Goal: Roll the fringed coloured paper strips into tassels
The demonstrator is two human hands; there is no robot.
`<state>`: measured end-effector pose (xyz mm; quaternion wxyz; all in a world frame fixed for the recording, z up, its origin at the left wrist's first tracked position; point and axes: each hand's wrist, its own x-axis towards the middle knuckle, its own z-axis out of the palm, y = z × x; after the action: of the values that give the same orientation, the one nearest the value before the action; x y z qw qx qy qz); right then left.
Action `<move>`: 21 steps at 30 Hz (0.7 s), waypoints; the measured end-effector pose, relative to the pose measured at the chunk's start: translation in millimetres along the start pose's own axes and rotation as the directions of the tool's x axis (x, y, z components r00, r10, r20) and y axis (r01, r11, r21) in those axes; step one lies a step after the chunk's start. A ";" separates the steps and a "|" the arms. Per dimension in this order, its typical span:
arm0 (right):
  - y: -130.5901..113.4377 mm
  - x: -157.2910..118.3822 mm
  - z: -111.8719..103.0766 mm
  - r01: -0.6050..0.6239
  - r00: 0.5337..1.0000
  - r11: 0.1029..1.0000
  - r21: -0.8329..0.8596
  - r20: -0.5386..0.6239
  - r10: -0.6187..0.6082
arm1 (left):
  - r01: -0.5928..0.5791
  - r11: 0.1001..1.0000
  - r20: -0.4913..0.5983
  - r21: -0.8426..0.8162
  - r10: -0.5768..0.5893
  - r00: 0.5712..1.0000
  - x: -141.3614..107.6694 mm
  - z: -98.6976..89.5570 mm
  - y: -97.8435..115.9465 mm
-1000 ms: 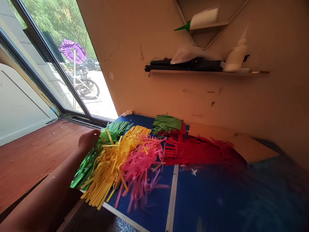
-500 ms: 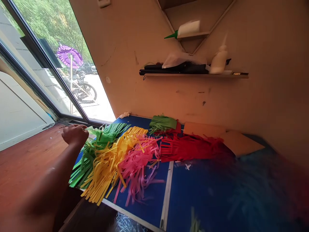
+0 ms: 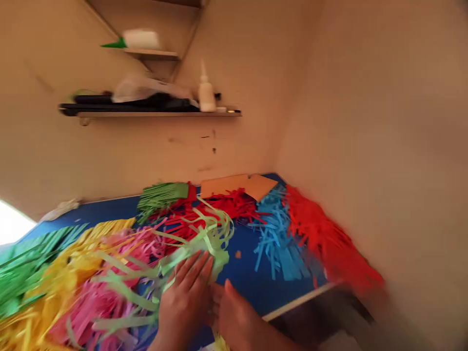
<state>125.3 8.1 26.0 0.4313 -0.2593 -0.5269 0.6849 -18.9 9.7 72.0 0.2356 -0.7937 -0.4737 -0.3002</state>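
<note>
Reaching over the near edge of a blue tabletop (image 3: 245,240), the left hand (image 3: 185,300) lay across a pale green fringed paper (image 3: 218,259), its fingers straight and close together on top; its thumb was hidden, so I cannot tell whether it pinched the sheet. The right hand (image 3: 239,314) was just beside it with the thumb raised, its other fingers partly hidden and blurred, and I cannot tell whether they gripped anything. Long strips of the pale green paper curled up beyond the hands and trailed leftward over a pink fringe (image 3: 95,304). Left of the pink lay a yellow fringe (image 3: 71,275), and farther left a green fringe (image 3: 22,265). Beyond the hands a red fringe (image 3: 236,202) stretched toward a blue fringe (image 3: 278,239), with a second, brighter red fringe (image 3: 323,239) at the right end. Along the back were a darker green bundle (image 3: 164,196) and some orange sheets (image 3: 226,186). Above them, a wall shelf (image 3: 157,115) carried a translucent bag (image 3: 137,90) on dark items and an upright white bottle (image 3: 207,97); higher up, a green-tipped bottle (image 3: 142,39) lay on its side.
</note>
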 end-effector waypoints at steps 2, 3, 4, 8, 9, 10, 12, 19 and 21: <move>-1.7 16.3 -11.6 0.033 0.995 0.998 0.058 -0.093 -0.028 | -0.034 0.999 0.039 -0.029 0.035 0.999 -20.5 29.7 15.0; -4.9 24.3 -22.5 0.047 0.991 0.995 0.090 -0.129 -0.035 | -0.050 0.998 0.053 -0.032 0.051 0.997 -28.9 40.8 18.0; -10.1 30.3 -37.2 0.062 0.985 0.990 0.124 -0.167 -0.041 | -0.065 0.997 0.066 -0.030 0.066 0.996 -36.1 49.6 19.2; -46.1 24.5 -114.4 0.189 0.876 0.961 0.202 -0.477 -0.072 | -0.109 0.994 0.111 -0.024 0.111 0.988 -58.4 69.8 19.4; -54.9 16.7 -129.9 0.229 0.797 0.965 0.129 -0.594 -0.109 | -0.100 0.995 0.131 -0.024 0.102 0.986 -62.8 73.4 20.2; -61.4 7.6 -140.4 0.257 0.674 0.966 -0.015 -0.714 -0.190 | -0.085 0.996 0.155 -0.024 0.087 0.984 -66.6 76.9 21.8; -63.8 -10.7 -142.8 0.208 0.458 0.878 -0.430 -0.751 -0.476 | -0.042 0.999 0.210 -0.020 0.045 0.977 -70.9 83.3 26.9; 6.4 -14.8 -76.8 0.300 0.945 0.311 -0.902 0.236 -0.225 | 0.172 0.981 0.422 -0.084 -0.122 0.899 -55.3 84.3 43.0; 17.2 -3.7 -76.8 0.238 0.969 0.299 -0.924 0.205 -0.137 | 0.246 0.969 0.473 -0.030 -0.203 0.857 -51.2 76.5 35.9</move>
<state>183.8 41.9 -14.5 0.2535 -0.3677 -0.8706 0.2065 13.6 13.1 -21.3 0.0423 -0.7914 -0.5919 -0.1468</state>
